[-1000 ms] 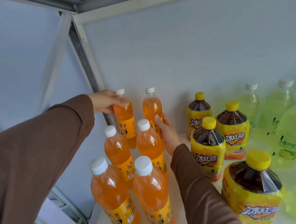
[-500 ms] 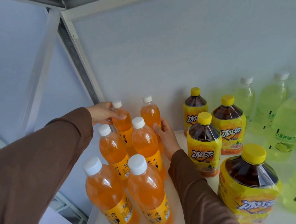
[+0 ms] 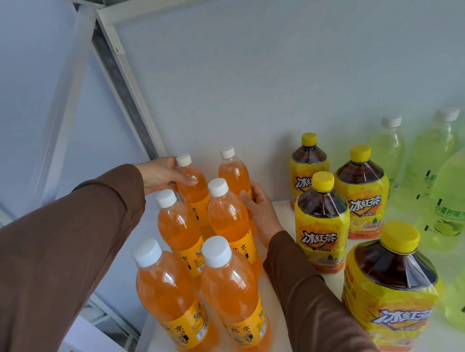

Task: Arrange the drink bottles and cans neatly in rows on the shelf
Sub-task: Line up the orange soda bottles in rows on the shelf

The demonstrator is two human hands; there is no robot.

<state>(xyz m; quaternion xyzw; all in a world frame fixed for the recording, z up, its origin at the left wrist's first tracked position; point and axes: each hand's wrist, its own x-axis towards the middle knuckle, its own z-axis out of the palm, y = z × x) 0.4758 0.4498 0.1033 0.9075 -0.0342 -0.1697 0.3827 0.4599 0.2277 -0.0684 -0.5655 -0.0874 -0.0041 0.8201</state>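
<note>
Left hand [image 3: 162, 174] wraps shoulder of back-left orange bottle [image 3: 193, 186], thumb across front, at shelf's rear corner. Right hand [image 3: 260, 212] curls round back-right orange bottle [image 3: 234, 173]; fingers behind hidden. Four more orange bottles stand close in front, two columns. Risk: sleeves [image 3: 307, 293] brush front bottles, toppling them. Iced tea bottles [image 3: 321, 225] near right elbow, green bottles [image 3: 442, 186] beyond.

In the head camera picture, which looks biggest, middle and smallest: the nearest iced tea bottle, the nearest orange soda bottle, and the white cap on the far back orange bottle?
1. Nearest iced tea bottle, though closeness to the camera exaggerates it.
2. Nearest orange soda bottle.
3. White cap on the far back orange bottle, plainly smallest.
</note>
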